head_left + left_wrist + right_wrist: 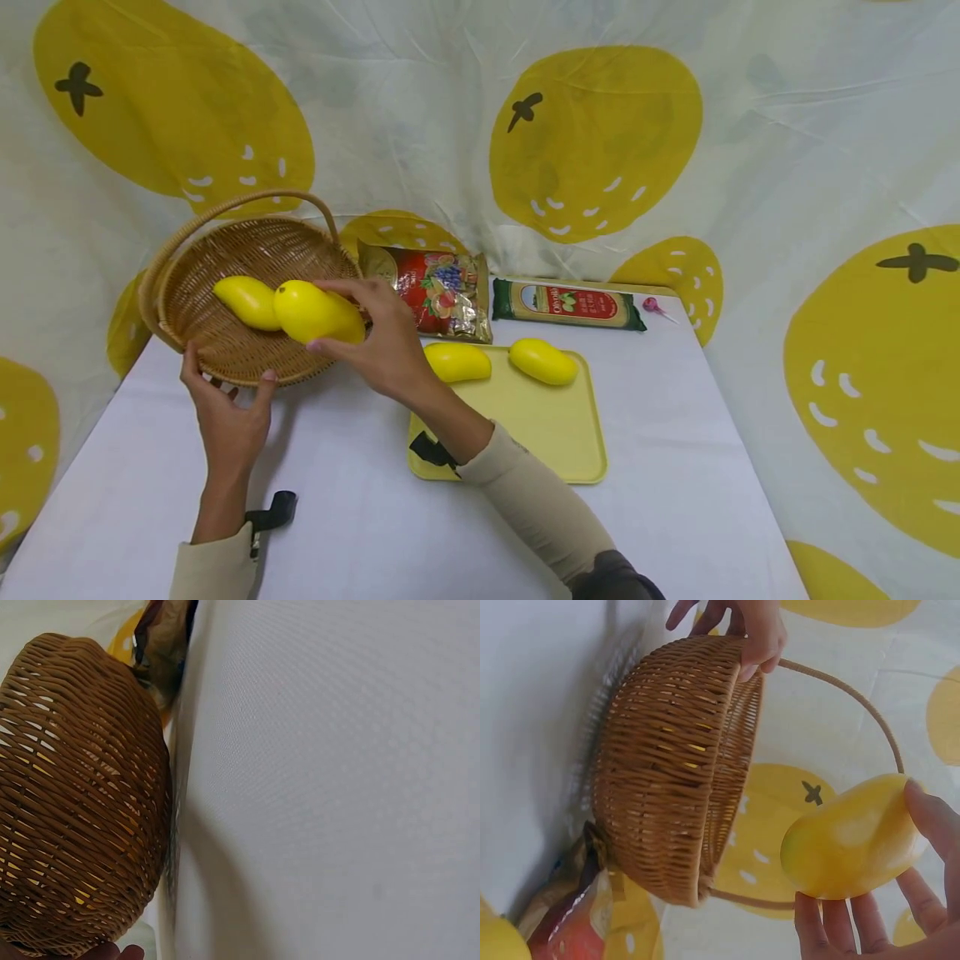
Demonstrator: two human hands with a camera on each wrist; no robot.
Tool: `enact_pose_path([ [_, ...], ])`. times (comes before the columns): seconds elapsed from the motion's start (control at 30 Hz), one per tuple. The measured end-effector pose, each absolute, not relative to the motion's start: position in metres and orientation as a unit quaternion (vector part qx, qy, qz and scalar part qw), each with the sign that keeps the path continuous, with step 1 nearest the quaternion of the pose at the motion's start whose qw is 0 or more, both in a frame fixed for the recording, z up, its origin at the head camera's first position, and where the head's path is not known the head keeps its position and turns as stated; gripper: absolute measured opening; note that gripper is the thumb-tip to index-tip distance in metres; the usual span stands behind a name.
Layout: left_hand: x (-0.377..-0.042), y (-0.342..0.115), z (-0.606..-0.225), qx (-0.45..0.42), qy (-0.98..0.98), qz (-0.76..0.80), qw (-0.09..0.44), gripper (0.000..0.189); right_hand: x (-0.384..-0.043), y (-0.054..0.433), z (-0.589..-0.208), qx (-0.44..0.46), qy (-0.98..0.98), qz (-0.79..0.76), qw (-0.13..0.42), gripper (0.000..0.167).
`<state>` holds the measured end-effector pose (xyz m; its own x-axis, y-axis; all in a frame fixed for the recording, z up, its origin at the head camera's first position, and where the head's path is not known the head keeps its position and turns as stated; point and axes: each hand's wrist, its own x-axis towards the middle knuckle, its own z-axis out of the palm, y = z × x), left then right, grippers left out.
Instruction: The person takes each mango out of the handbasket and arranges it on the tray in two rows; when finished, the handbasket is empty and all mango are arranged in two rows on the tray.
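My right hand (382, 337) grips a yellow mango (318, 312) between thumb and fingers, over the right side of the wicker basket (217, 250). In the right wrist view the held mango (851, 836) is level with the basket's opening and apart from its rim. Inside the basket lies a second mango (246, 302), partly covered by the held one in the head view. At the basket's near rim, my left hand (228, 417) grips the edge, thumb over the rim and fingers against the outer weave. Only its fingertips (112, 951) show in the left wrist view.
Two more mangoes, one at left (457, 362) and one at right (543, 361), lie on a yellow tray (555, 433). Behind it are a red-and-gold food bag (438, 292), a green-ended packet (566, 304) and a pink lollipop (651, 304). A patterned cloth (420, 108) hangs behind.
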<state>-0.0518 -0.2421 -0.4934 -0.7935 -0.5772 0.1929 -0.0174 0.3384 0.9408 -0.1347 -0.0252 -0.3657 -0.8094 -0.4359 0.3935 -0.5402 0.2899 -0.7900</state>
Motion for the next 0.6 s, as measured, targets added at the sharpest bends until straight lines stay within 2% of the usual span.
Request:
enact_pose_path([
  [0.23, -0.052, -0.243, -0.494, 0.191, -0.775, -0.545, 0.258, 0.102, -0.128, -0.006, -0.369, 0.292, -0.802, 0.518, 0.054, 0.064],
  [0.6, -0.053, -0.244, -0.495, 0.198, -0.774, -0.545, 0.255, 0.103, -0.116, 0.029, -0.384, 0.253, -0.817, 0.518, 0.027, 0.063],
])
